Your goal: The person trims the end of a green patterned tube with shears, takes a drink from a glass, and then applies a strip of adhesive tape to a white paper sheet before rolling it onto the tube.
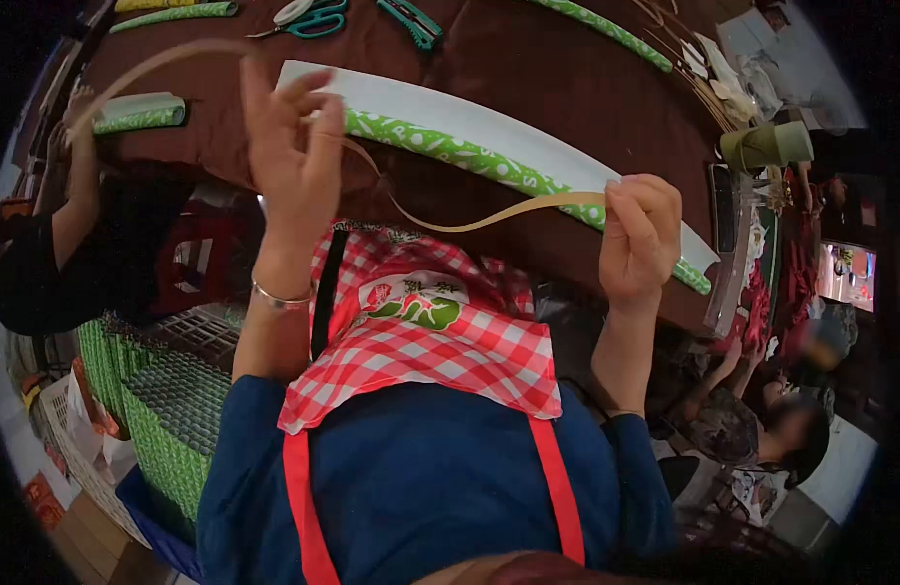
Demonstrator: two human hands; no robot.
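My right hand [639, 234] is closed, pinching one end of a long, thin tan strip [469, 226] between thumb and fingers. The strip sags in a curve toward my left hand [296, 146], whose fingers are apart and slightly blurred. Beyond that hand the strip arcs out to the left, also blurred; how it passes the fingers is partly hidden. Under and beyond my hands lies a long sheet [450, 147], white on one side and green with white print on the other, its near edge curled over.
A brown-covered table [226, 83] bears teal scissors [313, 18], a teal cutter [411, 23] and green rolls [143, 114]. A green cup-like roll [767, 146] is at right. Stacked green tubes [172, 409] stand at lower left. Another person's arm [77, 185] reaches in at left; people sit at right.
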